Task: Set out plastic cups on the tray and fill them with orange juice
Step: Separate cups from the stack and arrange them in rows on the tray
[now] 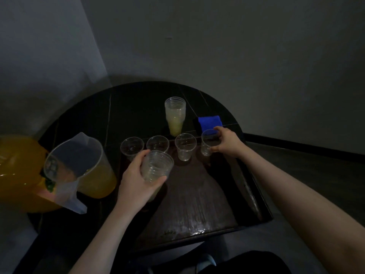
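Observation:
A dark rectangular tray (pixel 197 210) lies on the round black table. Three clear plastic cups stand empty in a row along its far edge: one (pixel 132 148), one (pixel 157 143) and one (pixel 185 147). My right hand (pixel 227 142) grips a fourth clear cup (pixel 208 143) at the right end of that row. My left hand (pixel 136 180) holds a stack of nested clear cups (pixel 157 167) above the tray's near left part. A clear pitcher (pixel 83 167) with orange juice in its bottom stands left of the tray.
A second stack of cups (pixel 175 115) stands behind the tray. A folded blue cloth (pixel 210 122) lies at the back right. A large orange juice container (pixel 17 171) sits at the far left. Walls close in behind the table (pixel 126 111).

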